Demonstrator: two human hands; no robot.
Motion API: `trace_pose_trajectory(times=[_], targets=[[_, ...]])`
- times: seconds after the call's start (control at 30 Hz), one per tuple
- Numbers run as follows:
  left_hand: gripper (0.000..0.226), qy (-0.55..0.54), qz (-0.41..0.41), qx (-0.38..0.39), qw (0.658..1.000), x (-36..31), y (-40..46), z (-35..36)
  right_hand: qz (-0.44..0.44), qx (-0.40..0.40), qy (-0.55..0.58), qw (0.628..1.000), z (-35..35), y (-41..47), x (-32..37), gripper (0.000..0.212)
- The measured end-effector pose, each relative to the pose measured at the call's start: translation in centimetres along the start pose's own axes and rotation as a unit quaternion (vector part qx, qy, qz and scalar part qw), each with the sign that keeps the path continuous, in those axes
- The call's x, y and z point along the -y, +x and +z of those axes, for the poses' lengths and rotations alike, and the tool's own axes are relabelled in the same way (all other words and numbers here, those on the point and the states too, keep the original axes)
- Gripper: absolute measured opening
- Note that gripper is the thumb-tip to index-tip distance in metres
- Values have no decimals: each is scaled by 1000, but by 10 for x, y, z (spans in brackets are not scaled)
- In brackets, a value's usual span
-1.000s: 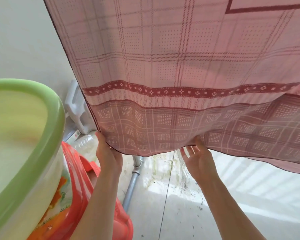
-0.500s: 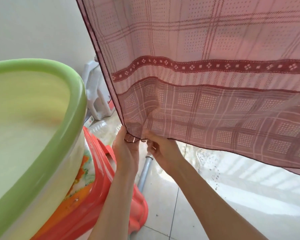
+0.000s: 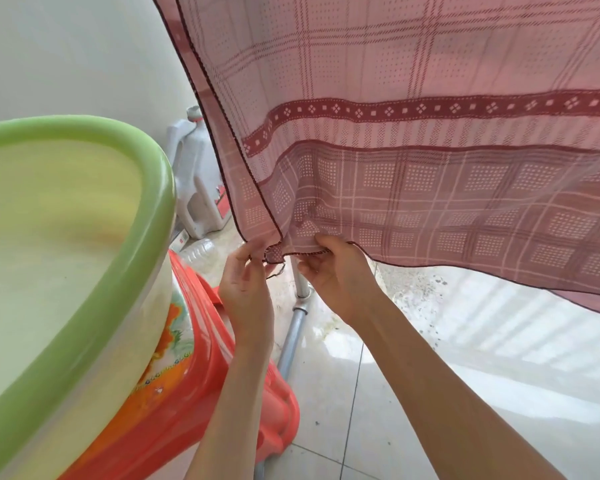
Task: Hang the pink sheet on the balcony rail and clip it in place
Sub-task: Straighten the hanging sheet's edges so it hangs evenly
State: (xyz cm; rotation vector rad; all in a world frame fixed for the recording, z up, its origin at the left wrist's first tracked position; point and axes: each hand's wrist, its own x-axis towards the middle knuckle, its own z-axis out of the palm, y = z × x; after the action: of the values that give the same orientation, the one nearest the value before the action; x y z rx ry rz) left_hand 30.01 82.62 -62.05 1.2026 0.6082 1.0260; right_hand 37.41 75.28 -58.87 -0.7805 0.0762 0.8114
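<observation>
The pink sheet, checked with a dark red patterned band, hangs down from above and fills the upper right of the head view. Its two layers end in a dark hem near the lower left corner. My left hand pinches that corner of the sheet between thumb and fingers. Just to its right, my right hand grips the bottom hem, fingers curled round the fabric. The rail the sheet hangs from is out of view above. No clip is visible.
A green-rimmed basin sits on a red plastic stool at my left. A white plastic jug and a clear bottle stand by the wall. A metal pipe runs down to the tiled floor.
My right hand slid left along the bottom hem until it met my left hand at the sheet's corner. The view shifted, so the corner now sits nearer the middle.
</observation>
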Motion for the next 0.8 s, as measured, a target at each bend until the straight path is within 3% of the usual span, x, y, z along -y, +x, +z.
trace_pose_trajectory(times=[0.07,0.13,0.2,0.4,0.6,0.73,0.8], targets=[[15,-17,-16,31,999,-4,-5,1,3,-4,12,1000,0,0,1,23],[21,39,8,52,998,-5,-9,1,9,-3,22,1000,-1,-1,0,22],[18,85,23,38,995,-5,-8,3,14,-1,20,1000,-2,-2,-1,20],[15,81,10,27,996,0,4,3,11,-32,-21,999,-9,2,1,22],[13,58,-32,-125,990,19,30,1,31,-51,-94,994,-29,1,-5,11],[22,96,-45,-153,982,30,56,5,24,-34,-141,989,-41,1,-2,14],[18,99,-58,-162,980,38,63,8,12,-39,-98,994,-46,3,2,18]])
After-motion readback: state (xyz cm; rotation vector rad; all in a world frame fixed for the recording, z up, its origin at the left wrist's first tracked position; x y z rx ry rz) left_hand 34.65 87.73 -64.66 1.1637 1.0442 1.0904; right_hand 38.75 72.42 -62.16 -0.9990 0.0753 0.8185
